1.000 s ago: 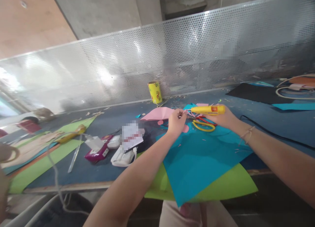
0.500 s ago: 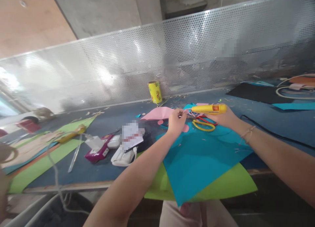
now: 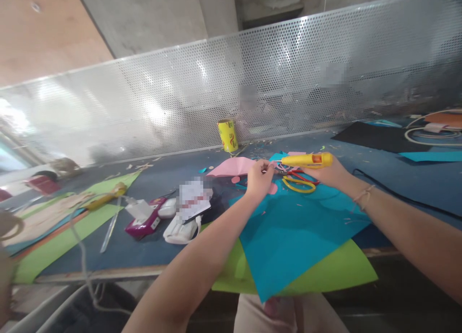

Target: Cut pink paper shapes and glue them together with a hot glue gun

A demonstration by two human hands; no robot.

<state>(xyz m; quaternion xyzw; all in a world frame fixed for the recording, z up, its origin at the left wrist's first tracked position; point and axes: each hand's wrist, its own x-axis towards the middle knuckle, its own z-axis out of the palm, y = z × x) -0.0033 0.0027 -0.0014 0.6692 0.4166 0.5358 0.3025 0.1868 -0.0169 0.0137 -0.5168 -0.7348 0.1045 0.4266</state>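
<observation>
My right hand point(image 3: 330, 173) grips a yellow glue gun point(image 3: 306, 160), its nozzle pointing left toward my left hand. My left hand point(image 3: 259, 177) is closed in a pinch on a small piece I cannot make out, held right at the nozzle tip. Both hands hover over a blue paper sheet point(image 3: 292, 232) that lies on a green sheet point(image 3: 342, 270). Scissors with yellow and red handles point(image 3: 299, 181) lie just under the glue gun. A pink paper sheet point(image 3: 231, 167) lies behind my left hand.
A yellow roll point(image 3: 227, 135) stands by the perforated metal screen point(image 3: 216, 97). Left of the blue sheet lie a white pouch point(image 3: 180, 231), a magenta box point(image 3: 142, 224) and a second glue gun point(image 3: 104, 197) on green paper. A black cord point(image 3: 397, 193) runs along the right.
Almost nothing differs. The glue gun in my right hand has risen slightly and stays at my left hand's pinch.
</observation>
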